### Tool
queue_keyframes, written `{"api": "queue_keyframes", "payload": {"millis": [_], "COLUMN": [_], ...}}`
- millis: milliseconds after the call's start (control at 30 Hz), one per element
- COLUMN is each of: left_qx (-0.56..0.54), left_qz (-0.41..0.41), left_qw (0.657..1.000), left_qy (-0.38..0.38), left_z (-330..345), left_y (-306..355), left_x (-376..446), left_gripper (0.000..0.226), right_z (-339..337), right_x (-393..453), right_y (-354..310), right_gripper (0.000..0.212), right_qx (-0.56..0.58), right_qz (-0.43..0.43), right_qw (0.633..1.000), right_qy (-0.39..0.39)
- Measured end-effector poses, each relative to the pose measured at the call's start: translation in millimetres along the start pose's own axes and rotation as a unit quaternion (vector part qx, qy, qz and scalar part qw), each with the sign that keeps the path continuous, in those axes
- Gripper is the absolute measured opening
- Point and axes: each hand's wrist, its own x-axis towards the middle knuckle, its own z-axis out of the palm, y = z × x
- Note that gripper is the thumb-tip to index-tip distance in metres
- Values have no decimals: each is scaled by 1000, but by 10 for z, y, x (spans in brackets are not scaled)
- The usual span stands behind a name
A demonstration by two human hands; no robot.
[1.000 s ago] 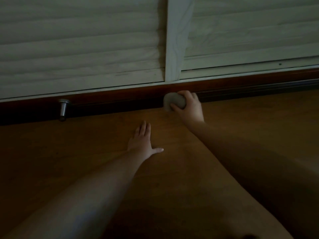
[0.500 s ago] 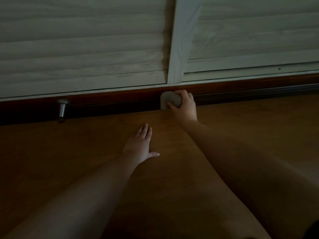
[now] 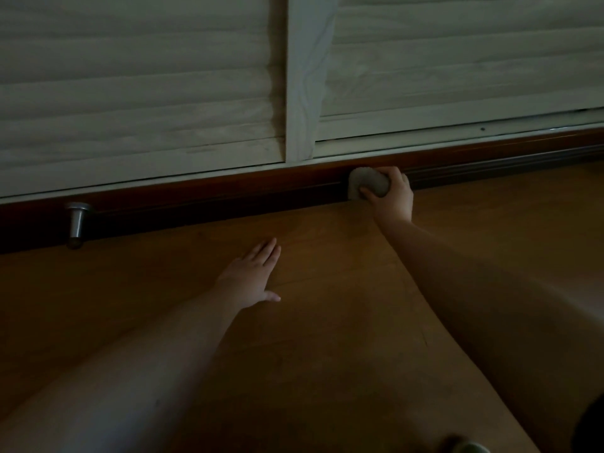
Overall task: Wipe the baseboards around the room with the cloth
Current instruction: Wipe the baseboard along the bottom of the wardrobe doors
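Observation:
In the dim head view my right hand [image 3: 392, 199] grips a bunched pale grey cloth [image 3: 364, 184] and holds it against the dark red-brown baseboard [image 3: 228, 196], just right of the white post between the doors. The baseboard runs along the foot of the doors from the left edge to the right edge. My left hand [image 3: 251, 276] lies flat on the wooden floor [image 3: 327, 322] with its fingers straight, nearer to me and left of the cloth.
White louvered doors [image 3: 130, 93] stand above the baseboard, split by a vertical post [image 3: 302, 93]. A metal door stopper [image 3: 76, 220] sticks out from the baseboard at the far left. A dark object shows at the bottom right corner.
My right hand has slid the cloth to the right along the baseboard, from under the post to just past it. The view has shifted right as well. My left hand stays flat on the floor.

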Motion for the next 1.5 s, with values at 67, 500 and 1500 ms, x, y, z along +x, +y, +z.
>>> {"api": "queue_keyframes", "payload": {"millis": [67,500,1500], "left_qx": [-6,-96,-66], "left_qz": [-1,-57,-63], "left_qw": [1000,993,996], "left_qy": [1,34,-2], "left_z": [7,57,-151], "left_y": [-7,214,409], "left_x": [-1,97,470], "left_gripper": [110,112,138], "right_z": [-36,78,-519], "right_x": [31,-287,412], "right_y": [26,162,1002], "right_gripper": [42,50,57], "right_qx": [-4,45,-62], "right_qz": [9,76,113], "right_qw": [1000,994,992], "right_qy": [7,58,12]}}
